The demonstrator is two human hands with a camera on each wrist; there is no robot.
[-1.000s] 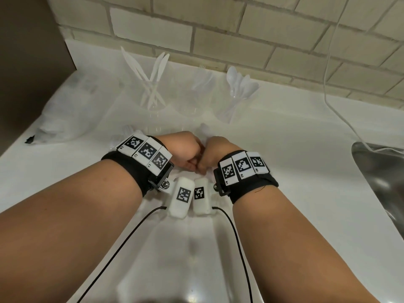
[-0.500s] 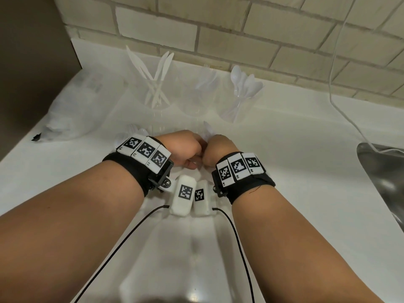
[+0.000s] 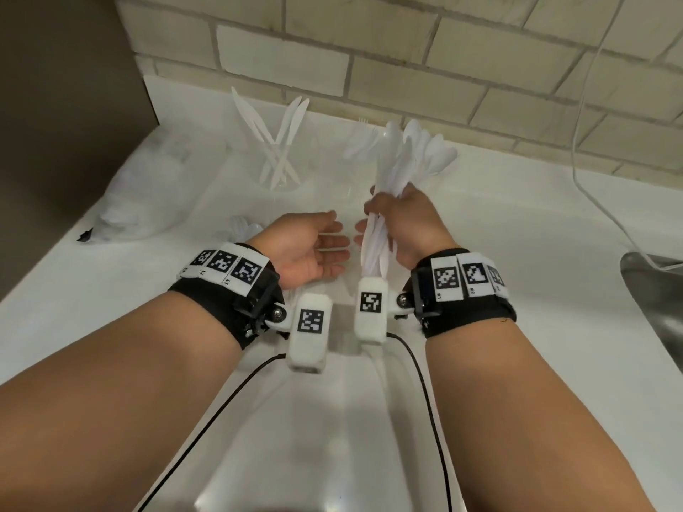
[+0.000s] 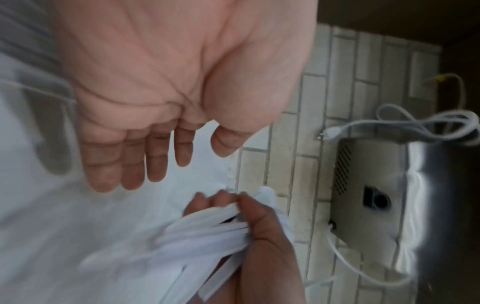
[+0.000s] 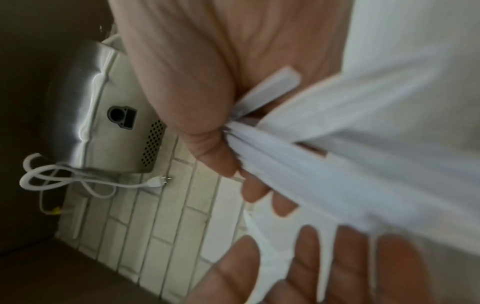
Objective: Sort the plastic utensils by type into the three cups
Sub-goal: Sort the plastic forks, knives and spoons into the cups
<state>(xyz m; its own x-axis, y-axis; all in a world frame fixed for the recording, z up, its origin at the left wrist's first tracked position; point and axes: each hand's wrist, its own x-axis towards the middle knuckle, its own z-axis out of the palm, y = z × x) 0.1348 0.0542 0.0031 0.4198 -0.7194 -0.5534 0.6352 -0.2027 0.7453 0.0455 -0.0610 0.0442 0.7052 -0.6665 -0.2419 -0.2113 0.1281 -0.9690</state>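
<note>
My right hand (image 3: 388,210) grips a bundle of several white plastic utensils (image 3: 375,249), held upright above the counter; the wrist views show the same bundle (image 4: 197,236) (image 5: 337,156) fanned out in its fist. My left hand (image 3: 330,242) is open beside it, palm toward the bundle, fingers (image 4: 135,162) straight, holding nothing. At the back, a clear cup (image 3: 279,168) holds knives and a middle cup holds forks (image 3: 360,144). Spoon bowls (image 3: 432,153) rise behind my right hand; their cup is hidden.
A few loose utensils (image 3: 242,229) lie on the white counter (image 3: 517,275) left of my left wrist. A crumpled clear bag (image 3: 148,201) lies at far left, a steel sink (image 3: 661,312) at right, with a white cable (image 3: 587,149) hanging down the brick wall.
Both hands were fisted together low on the counter. The right hand has now lifted with the bundle, and the left hand has opened and drawn slightly apart.
</note>
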